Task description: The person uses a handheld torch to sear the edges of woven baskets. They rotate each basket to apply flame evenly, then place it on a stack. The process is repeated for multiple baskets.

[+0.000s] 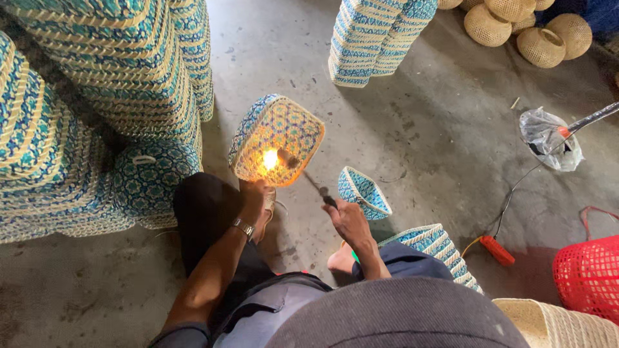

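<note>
My left hand (256, 196), with a wristwatch on the wrist, grips the lower rim of a square woven basket (277, 138) in blue, yellow and cream, tilted so its underside faces me. My right hand (347, 219) holds a thin dark torch wand (314, 185) whose tip reaches the basket. A bright orange flame (271, 158) burns against the basket's bottom near its lower left corner. A small blue woven lid (363, 192) lies on the floor just right of my right hand.
Tall stacks of blue and cream woven baskets (97, 96) stand at left and at top centre (374, 38). Round natural wicker balls (516, 26) lie top right. A plastic bag (549, 138), a red-handled tool (498, 250) and a red mesh basket (590, 274) sit at right.
</note>
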